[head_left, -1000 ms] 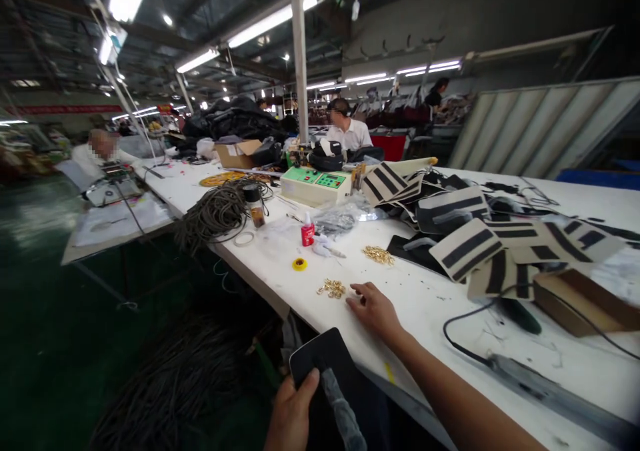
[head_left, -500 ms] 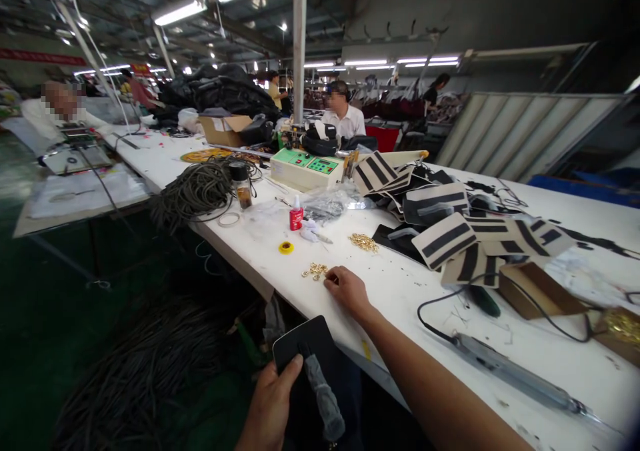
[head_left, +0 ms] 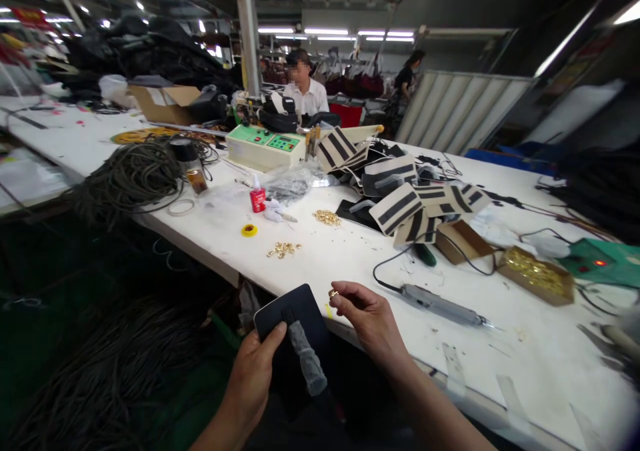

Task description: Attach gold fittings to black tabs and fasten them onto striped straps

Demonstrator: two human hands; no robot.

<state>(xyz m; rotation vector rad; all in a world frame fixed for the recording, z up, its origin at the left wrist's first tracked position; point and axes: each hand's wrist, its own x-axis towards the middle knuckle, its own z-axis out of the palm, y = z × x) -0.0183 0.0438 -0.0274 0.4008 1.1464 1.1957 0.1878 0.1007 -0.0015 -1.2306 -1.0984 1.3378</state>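
My left hand grips a black flat panel by its left edge, thumb on top, below the table's front edge. Across that panel runs a strap-like piece wrapped in cloudy plastic. To its right, my right hand pinches a small gold metal fitting between thumb and fingertips; its exact kind is too small to tell. Loose gold fittings lie on the white table beyond the panel, and a second pile of gold pieces sits farther back.
An electric screwdriver with a black cord lies at right, near a box of gold parts. Striped panels are heaped behind. A red bottle, yellow tape roll and coiled black cord stand left. A person sits across the table.
My right hand has drawn back from the loose gold fittings toward the panel, now with one in its fingertips. The view has turned right. My left hand still holds the panel.
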